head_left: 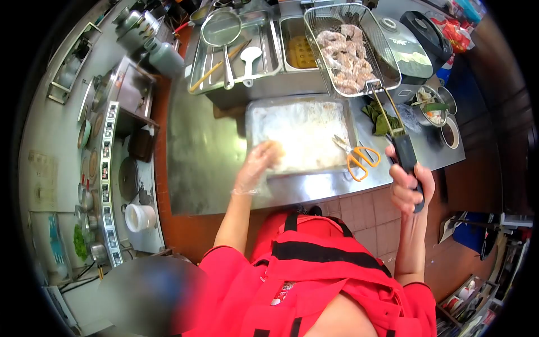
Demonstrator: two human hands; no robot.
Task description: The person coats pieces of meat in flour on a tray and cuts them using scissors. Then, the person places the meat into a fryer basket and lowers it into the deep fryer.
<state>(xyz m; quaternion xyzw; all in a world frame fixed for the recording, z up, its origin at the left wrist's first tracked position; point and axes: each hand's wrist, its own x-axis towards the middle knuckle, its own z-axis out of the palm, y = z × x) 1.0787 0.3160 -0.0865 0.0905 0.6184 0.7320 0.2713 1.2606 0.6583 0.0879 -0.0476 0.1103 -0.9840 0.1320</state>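
Note:
My right hand (412, 184) is wrapped round the black handle of a wire fry basket (386, 53). Coated pieces of food (347, 59) lie in the basket, which is raised over the back of the metal table. My left hand (263, 160), in a clear plastic glove, is at the left front part of a shallow tray (303, 132) dusted with white powder. Its fingers are blurred around something pale brown that I cannot make out. Scissors with orange handles (356, 159) rest on the tray's right edge.
Behind the tray, a fryer (241, 92) carries a strainer (221, 29), a white spatula (250, 63) and a wooden stick. Green leaves (377, 117) and bowls (433, 112) stand at the right. A white tub (140, 217) is at the left, near a blurred round shape.

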